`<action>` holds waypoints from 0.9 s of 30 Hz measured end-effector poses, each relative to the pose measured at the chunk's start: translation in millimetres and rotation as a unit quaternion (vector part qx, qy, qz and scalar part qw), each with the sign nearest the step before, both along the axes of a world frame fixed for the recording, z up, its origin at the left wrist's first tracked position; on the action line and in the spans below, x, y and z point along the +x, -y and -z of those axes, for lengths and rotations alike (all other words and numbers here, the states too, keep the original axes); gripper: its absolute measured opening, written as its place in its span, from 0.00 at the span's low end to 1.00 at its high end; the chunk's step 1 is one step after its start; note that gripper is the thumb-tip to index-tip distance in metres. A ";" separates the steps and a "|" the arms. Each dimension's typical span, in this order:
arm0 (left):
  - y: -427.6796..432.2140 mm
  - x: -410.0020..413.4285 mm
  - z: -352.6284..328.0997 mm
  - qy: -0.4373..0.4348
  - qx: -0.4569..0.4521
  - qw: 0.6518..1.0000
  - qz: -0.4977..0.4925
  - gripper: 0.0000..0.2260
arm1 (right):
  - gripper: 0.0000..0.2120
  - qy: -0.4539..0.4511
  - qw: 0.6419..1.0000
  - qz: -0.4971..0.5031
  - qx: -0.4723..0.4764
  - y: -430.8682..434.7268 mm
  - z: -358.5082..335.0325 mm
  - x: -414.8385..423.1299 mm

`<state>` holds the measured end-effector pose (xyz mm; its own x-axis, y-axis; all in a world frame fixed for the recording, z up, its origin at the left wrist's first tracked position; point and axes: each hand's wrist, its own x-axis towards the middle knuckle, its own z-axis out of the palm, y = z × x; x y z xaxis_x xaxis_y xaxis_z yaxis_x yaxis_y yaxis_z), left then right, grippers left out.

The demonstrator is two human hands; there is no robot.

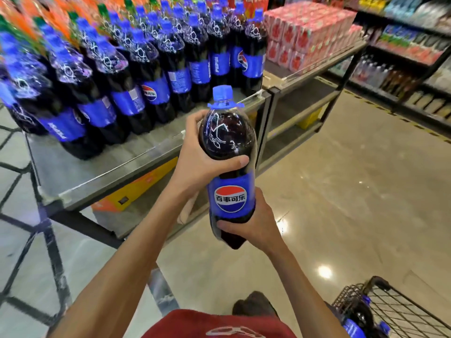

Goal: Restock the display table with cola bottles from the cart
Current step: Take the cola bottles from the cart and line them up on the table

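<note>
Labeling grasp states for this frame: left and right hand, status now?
Left hand: closed, gripping the cola bottle around its upper body.
Right hand: closed, gripping the same bottle near its base.

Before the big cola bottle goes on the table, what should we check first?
1. The left hand wraps the shoulder of the dark plastic cola bottle with the blue label: ok.
2. The right hand holds its base: ok.
3. The blue screw cap is on: ok. Whether it is tight: cannot tell.
4. A bare strip on the grey metal display table, in front of the standing cola bottles: ok.
5. The held bottle is nearly upright for setting down: ok.
6. More stock in the black wire cart: ok, at least one bottle shows.
</note>
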<state>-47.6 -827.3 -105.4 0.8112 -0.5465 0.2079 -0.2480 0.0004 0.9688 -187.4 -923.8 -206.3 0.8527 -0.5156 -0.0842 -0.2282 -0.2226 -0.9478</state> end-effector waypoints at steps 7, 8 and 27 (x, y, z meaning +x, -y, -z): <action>34.3 30.0 -6.1 0.015 -0.004 1.000 -0.021 0.41 | 0.41 0.033 0.999 -0.030 0.010 44.0 -1.7 40.0; 41.3 35.4 -6.0 0.019 -0.005 0.999 -0.028 0.41 | 0.41 0.034 0.999 -0.035 0.012 52.3 -2.0 46.1; 184.6 146.0 -0.1 0.063 -0.017 0.988 -0.141 0.45 | 0.45 0.049 0.988 -0.146 -0.008 233.0 1.6 189.2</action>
